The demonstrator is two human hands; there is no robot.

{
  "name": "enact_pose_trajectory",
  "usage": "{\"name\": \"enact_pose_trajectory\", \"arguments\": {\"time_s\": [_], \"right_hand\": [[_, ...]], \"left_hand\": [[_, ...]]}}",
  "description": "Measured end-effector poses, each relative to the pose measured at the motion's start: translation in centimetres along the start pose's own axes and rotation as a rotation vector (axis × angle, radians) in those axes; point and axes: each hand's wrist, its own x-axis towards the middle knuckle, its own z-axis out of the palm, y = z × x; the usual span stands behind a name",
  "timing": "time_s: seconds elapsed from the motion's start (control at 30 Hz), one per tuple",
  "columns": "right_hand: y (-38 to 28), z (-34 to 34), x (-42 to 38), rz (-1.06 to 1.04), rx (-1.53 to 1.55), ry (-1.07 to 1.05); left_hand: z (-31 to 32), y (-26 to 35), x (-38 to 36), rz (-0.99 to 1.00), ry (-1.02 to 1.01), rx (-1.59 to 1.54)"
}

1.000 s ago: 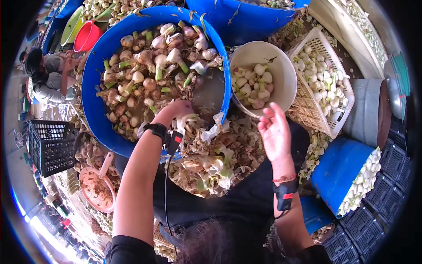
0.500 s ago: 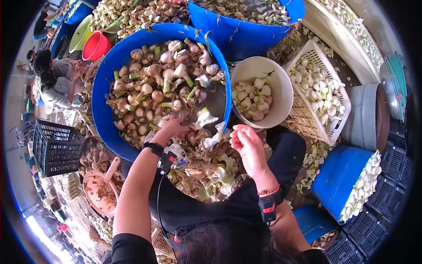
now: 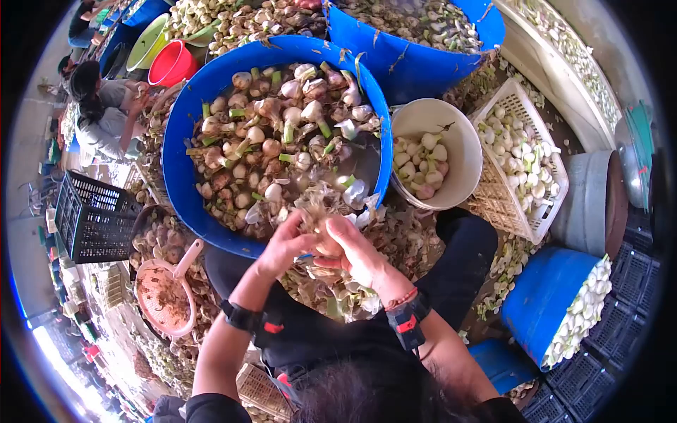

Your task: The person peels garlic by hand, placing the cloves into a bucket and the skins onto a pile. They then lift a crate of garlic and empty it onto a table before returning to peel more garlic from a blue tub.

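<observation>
Both of my hands have come together over the near rim of a big blue tub (image 3: 171, 190). Between them is a garlic bulb (image 3: 326, 243) with shaggy roots and loose skin. My left hand (image 3: 285, 245) grips it from the left with bent fingers. On the other side, my right hand (image 3: 356, 254) is closed round it, thumb on top. Unpeeled garlic bulbs (image 3: 271, 148) with cut green stems lie in murky water in the tub. Below my hands, peeled-off skins (image 3: 331, 292) are heaped between my legs.
A white bucket (image 3: 465, 166) of peeled bulbs stands right of the tub, beside a cream crate (image 3: 497, 204) of more. A pink strainer (image 3: 163, 296) lies at left near a black crate (image 3: 95, 218). Another person (image 3: 106, 113) sits far left. A tipped blue container (image 3: 543, 303) holds garlic at right.
My left hand has come out of the tub towards me with a garlic bulb. My right hand has moved left and closed on it. The view has shifted slightly.
</observation>
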Motion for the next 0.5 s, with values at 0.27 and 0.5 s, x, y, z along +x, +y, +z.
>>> {"name": "enact_pose_trajectory", "arguments": {"time_s": [0.27, 0.5], "right_hand": [[3.5, -2.4, -3.5, -0.387, -0.393, 0.154], [4.0, -1.1, -4.5, -0.76, -1.174, 0.284]], "left_hand": [[1.6, -2.4, -2.0, 0.246, 0.478, 1.031], [4.7, -0.9, -3.3, 0.085, 0.292, 0.503]]}}
